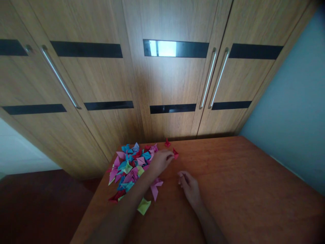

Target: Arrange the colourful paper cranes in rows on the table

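My left hand [161, 160] reaches over the far part of the table, its fingers pinching a small red folded-paper piece [175, 154]. Under and left of that wrist spreads a pile of origami pieces [132, 166] in pink, blue, red and yellow-green. Another red folded piece [167, 142] lies apart near the table's back edge. My right hand [190, 188] rests over the table to the right of the pile, fingers curled in, with nothing visible in them. A yellow-green piece [144, 206] sits at the near side, beside my left forearm.
The reddish-brown wooden table [243, 183] stands against a wooden wardrobe [167, 81] with long metal handles [208, 78]. A pale blue wall [291, 112] borders the table on the right. Dark floor [50, 203] lies beyond the table's left edge.
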Motion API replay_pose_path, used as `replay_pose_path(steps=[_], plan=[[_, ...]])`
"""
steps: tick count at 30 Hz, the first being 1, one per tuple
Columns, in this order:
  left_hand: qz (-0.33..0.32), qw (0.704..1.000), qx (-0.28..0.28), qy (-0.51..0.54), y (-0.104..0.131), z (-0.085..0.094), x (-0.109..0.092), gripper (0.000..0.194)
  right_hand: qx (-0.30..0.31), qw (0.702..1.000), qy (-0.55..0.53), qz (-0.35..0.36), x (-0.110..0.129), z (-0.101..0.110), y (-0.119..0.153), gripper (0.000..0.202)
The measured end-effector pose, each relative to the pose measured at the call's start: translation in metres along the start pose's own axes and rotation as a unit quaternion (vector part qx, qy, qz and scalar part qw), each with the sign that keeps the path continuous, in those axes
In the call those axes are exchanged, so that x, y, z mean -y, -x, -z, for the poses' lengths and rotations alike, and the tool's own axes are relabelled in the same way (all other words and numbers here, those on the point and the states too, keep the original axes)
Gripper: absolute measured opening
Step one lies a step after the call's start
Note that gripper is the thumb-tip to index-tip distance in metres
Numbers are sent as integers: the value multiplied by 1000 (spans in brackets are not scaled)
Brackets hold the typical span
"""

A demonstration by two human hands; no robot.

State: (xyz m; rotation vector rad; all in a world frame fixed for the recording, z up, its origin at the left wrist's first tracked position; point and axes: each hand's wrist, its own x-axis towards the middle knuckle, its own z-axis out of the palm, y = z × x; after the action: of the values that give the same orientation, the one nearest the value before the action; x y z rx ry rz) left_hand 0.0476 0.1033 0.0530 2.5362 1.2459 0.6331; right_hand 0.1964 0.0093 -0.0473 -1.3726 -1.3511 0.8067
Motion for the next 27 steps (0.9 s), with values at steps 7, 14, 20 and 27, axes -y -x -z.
replay_pose_path(steps=[7,14,20,27], plan=[[66,995,-8,-77,-74,-18,16,22,21,997,58,36,8,-2,-1,25],[106,986,25,-128,-96,-44,24,25,28,994,102,35,7,-5,-3,23],[123,981,40,-148,-95,-61,31,28,33,992,116,35,8,-4,-4,21],[123,980,47,-151,-96,-65,33,32,30,991,127,40,8,-5,-4,24]])
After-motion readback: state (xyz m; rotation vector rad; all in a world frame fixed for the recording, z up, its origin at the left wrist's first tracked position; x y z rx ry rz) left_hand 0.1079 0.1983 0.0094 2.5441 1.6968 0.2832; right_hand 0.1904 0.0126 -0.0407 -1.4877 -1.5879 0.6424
